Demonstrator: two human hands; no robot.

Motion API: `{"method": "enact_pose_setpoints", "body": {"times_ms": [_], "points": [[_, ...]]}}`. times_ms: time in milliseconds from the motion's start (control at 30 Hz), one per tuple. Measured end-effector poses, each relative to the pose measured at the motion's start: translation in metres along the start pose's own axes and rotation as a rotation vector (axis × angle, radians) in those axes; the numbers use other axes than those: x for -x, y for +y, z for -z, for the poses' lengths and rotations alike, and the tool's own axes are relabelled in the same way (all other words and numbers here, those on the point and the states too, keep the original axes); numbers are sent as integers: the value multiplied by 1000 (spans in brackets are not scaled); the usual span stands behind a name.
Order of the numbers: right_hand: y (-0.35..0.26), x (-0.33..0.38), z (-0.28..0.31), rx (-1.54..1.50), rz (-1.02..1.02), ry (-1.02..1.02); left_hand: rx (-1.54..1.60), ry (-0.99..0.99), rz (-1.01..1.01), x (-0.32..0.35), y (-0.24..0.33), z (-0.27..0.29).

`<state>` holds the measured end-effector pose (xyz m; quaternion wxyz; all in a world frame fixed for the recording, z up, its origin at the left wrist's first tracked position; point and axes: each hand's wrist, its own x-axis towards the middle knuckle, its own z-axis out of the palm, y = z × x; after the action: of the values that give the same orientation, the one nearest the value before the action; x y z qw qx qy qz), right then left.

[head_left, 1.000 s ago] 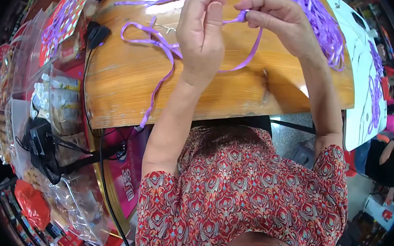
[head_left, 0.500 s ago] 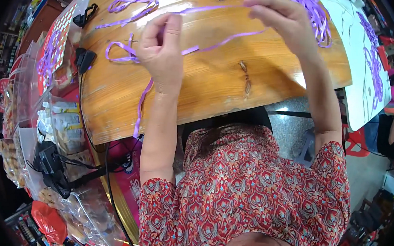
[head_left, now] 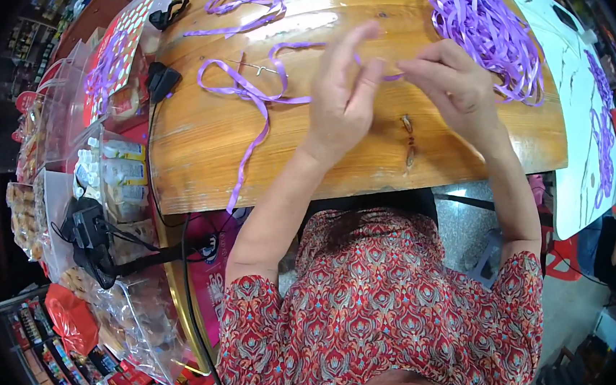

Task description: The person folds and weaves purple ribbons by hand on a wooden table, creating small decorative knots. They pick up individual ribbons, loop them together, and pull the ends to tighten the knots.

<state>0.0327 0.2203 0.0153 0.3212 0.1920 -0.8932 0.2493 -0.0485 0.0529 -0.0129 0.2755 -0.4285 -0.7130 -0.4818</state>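
Note:
A purple ribbon (head_left: pixel 257 127) lies looped on the wooden table, its tail hanging over the near edge. It runs behind my left hand (head_left: pixel 341 97) toward my right. My left hand hovers above the table with thumb and fingers apart, slightly blurred, with nothing visible between them. Close by on the right, my right hand (head_left: pixel 464 92) has its fingertips pinched on the ribbon. Beside the ribbon's loop is a small thin metal piece (head_left: pixel 261 69), too small to make out. A separate loose coil of purple ribbon (head_left: pixel 243 3) lies farther back on the left.
A large heap of purple ribbon (head_left: pixel 480 32) covers the far right of the wooden table (head_left: pixel 354 163). A white marbled table (head_left: pixel 570 126) adjoins it, holding more ribbon. Packaged goods (head_left: pixel 125 171) and a black device with cables (head_left: pixel 87 237) stand at the left. Another person's arm shows far right.
My left hand has moved right, close to my right hand, and its curled fingers have opened. The ribbon that stretched between my hands is now slack. The view has shifted slightly.

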Motion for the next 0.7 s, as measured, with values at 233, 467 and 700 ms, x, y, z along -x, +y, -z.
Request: {"method": "enact_pose_setpoints", "body": {"times_ms": [233,467,700], "points": [[-4,-9,-8,41,-9,62,1025,-228,816,11,-3,-5],[17,-4,-1,-215,-197,70,323,-145,605,5,-17,9],[9,-5,-10,16,61,155,457,56,331,-8,6,-1]]}}
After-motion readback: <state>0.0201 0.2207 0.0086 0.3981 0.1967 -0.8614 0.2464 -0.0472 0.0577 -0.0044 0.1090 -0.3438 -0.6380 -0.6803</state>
